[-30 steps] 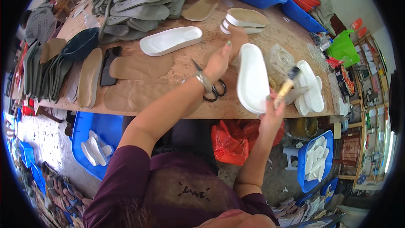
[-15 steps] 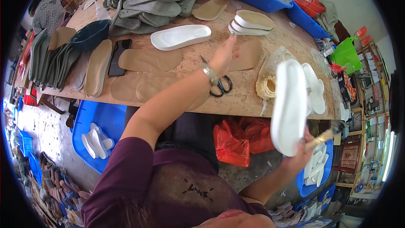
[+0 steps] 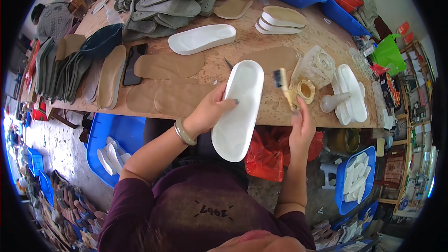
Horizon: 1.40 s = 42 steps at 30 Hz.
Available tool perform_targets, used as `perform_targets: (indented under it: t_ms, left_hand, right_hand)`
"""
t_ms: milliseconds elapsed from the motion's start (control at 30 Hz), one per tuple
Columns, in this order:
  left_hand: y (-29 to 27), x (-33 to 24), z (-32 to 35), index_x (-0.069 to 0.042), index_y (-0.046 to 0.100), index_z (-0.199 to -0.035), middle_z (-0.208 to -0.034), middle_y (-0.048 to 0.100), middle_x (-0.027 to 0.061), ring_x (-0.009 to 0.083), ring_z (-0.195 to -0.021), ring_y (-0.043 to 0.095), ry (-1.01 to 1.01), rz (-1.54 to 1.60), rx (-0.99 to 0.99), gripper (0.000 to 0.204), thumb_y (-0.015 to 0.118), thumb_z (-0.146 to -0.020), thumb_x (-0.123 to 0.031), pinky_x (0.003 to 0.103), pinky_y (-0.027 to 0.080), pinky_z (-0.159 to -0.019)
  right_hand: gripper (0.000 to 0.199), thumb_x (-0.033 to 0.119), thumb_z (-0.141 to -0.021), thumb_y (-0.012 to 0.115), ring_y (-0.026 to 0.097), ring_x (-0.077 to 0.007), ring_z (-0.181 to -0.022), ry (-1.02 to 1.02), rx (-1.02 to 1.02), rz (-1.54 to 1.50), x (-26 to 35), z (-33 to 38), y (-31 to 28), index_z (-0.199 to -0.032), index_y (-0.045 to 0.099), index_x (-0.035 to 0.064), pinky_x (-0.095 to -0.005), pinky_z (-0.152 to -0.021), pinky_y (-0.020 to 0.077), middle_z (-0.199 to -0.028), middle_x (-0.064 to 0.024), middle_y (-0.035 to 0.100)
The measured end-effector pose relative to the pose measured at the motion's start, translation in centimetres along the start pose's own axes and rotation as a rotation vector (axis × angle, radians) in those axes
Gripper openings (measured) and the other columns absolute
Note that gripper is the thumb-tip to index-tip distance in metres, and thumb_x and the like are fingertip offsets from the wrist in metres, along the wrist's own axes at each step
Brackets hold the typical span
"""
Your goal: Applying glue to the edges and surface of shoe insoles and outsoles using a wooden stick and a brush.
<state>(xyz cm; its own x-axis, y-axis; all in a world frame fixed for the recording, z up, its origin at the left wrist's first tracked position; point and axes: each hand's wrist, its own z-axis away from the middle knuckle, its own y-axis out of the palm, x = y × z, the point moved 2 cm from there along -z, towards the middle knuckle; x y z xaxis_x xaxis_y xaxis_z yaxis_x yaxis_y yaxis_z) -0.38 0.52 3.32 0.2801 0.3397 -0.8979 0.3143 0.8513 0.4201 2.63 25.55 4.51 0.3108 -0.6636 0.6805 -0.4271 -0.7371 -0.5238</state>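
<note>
I watch through the left of two fisheye cameras worn on the head, upright and unmirrored. It faces steeply down over the purple shirt (image 3: 186,191) at the left hand (image 3: 207,113) and right hand (image 3: 302,128), both close below, while the workbench (image 3: 273,112) stretches farther off and shelves (image 3: 405,142) curve along the right rim.

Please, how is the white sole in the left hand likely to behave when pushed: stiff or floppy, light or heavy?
The white sole is probably fairly stiff: gripped at one edge, it shows no sag. It may be light, since the left hand alone holds it.
</note>
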Motion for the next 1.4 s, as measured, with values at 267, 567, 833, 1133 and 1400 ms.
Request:
perform_targets:
  t_ms: [267, 567, 833, 1133, 1400]
  left_hand:
    - [0.9, 0.8, 0.5, 0.0, 0.046, -0.125, -0.105, 0.059, 0.0051, 0.0099, -0.094, 0.057, 0.033, -0.104, -0.048, 0.038, 0.056, -0.089, -0.008, 0.028, 0.048, -0.084]
    - [1.1, 0.6, 0.7, 0.001, 0.046, -0.126, -0.106, 0.059, 0.0048, 0.0098, -0.093, 0.057, 0.029, -0.087, -0.113, 0.039, 0.056, -0.089, -0.008, 0.028, 0.048, -0.084]
    - [1.0, -0.5, 1.1, 0.0, 0.045, -0.131, -0.109, 0.061, 0.0052, 0.0105, -0.093, 0.061, -0.112, 0.018, 0.061, 0.043, 0.053, -0.089, -0.005, 0.028, 0.051, -0.083]
    - [0.4, -1.2, 0.9, -0.001, 0.048, -0.129, -0.109, 0.062, 0.004, 0.0101, -0.092, 0.062, -0.173, 0.056, 0.098, 0.043, 0.053, -0.087, -0.004, 0.028, 0.051, -0.083]
    - [0.3, -0.9, 0.9, -0.001, 0.048, -0.129, -0.109, 0.062, 0.004, 0.0095, -0.092, 0.062, -0.211, 0.03, 0.132, 0.042, 0.053, -0.088, -0.005, 0.027, 0.051, -0.083]
  right_hand:
    - [0.028, 0.008, -0.078, 0.073, 0.049, -0.0199, -0.054, -0.421, 0.044, 0.157, 4.9, -1.8, 1.7, -0.105, 0.07, 0.0129, -0.0335, -0.049, 0.0401, -0.063, -0.0046, 0.046]
    - [0.025, 0.01, -0.078, 0.074, 0.05, -0.0193, -0.053, -0.347, -0.135, 0.372, 4.4, -3.4, -0.1, -0.103, 0.072, 0.0135, -0.0345, -0.047, 0.0391, -0.064, -0.0041, 0.047]
    - [0.022, 0.014, -0.073, 0.077, 0.047, -0.018, -0.051, -0.595, 0.311, 0.306, 6.9, -5.6, -1.8, -0.094, 0.073, 0.0165, -0.0342, -0.044, 0.0359, -0.062, -0.0025, 0.042]
    - [0.022, 0.012, -0.071, 0.077, 0.047, -0.0188, -0.052, -0.538, 0.101, 0.39, 5.8, -8.4, -4.8, -0.092, 0.073, 0.0149, -0.0335, -0.045, 0.0363, -0.063, -0.0032, 0.042]
    - [0.016, 0.013, -0.072, 0.076, 0.049, -0.0186, -0.052, -0.676, 0.341, 0.349, 7.6, -7.7, -2.6, -0.087, 0.071, 0.0139, -0.0339, -0.045, 0.0384, -0.063, -0.0037, 0.041]
